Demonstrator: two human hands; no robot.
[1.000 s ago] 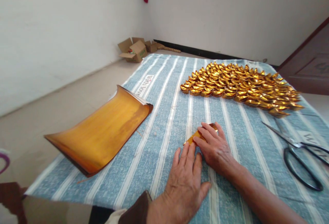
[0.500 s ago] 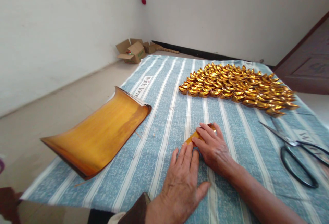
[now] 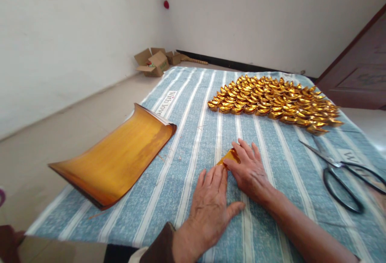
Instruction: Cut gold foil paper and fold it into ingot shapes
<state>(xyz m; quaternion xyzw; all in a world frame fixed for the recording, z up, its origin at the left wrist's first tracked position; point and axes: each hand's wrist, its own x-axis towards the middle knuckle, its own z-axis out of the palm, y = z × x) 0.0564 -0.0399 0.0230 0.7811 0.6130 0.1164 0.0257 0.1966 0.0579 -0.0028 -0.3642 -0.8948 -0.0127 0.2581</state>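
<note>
A small folded piece of gold foil paper (image 3: 229,158) lies on the striped cloth, partly covered by my hands. My left hand (image 3: 211,198) rests flat with its thumb out to the side, and its fingertips press the near end of the paper. Over the other end is my right hand (image 3: 249,168), thumb across the paper and fingers spread past its edge. Further left, a stack of larger gold foil sheets (image 3: 117,154) curls up at its edges. Many folded gold paper ingots (image 3: 271,102) stand in rows at the back right.
Black-handled scissors (image 3: 334,163) lie partly open on the right side of the blue and white striped tablecloth (image 3: 187,134). Beyond the table, an open cardboard box (image 3: 155,64) stands on the floor by the wall. A dark red door (image 3: 358,66) is at the right.
The fingers of my right hand have lifted and spread off the far end of the foil paper, with the thumb still on it. My left hand stays nearly in place. The view has shifted slightly.
</note>
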